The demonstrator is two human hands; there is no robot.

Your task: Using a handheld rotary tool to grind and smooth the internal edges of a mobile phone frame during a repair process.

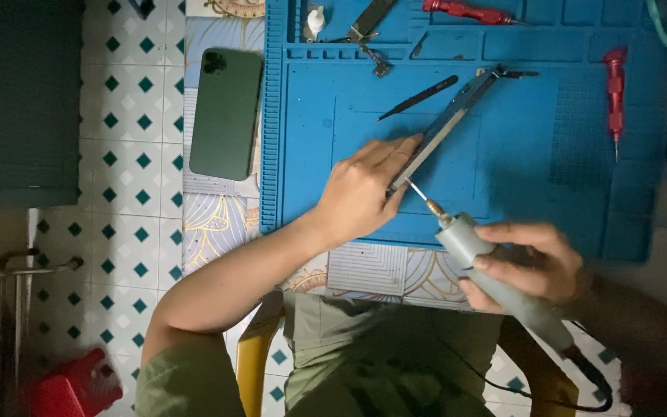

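- Counter (pixel 218 224): patterned top, carries everything; tiled floor shows past its left edge.
- Blue work mat (pixel 534 154): covers most of the counter, from the far edge nearly to the near edge, with tray slots along its far side.
- Green phone (pixel 225 112): face down on the counter, just beside the mat's left edge, camera corner toward the far side.
- Grey rotary tool (pixel 503 282): over the mat's near edge, bit pointing up-left and meeting the near end of the metal strip; black cord trails off toward the near right.
- Left hand (pixel 360 189): on the mat near its centre, grip pressed down on the near end of a long thin metal strip (pixel 445 123), pinning it flat.
- Right hand (pixel 530 266): grip wrapped around the rotary tool's body, fingers closed on it.
- Metal strip: lies diagonally, far end toward the mat's far right.
- Black tweezers (pixel 420 97): on the mat just left of the strip, apart from it.
- Red screwdriver (pixel 615 93): near the mat's right edge, tip toward the near side.
- Second red screwdriver (pixel 468 11): in the far tray slots.
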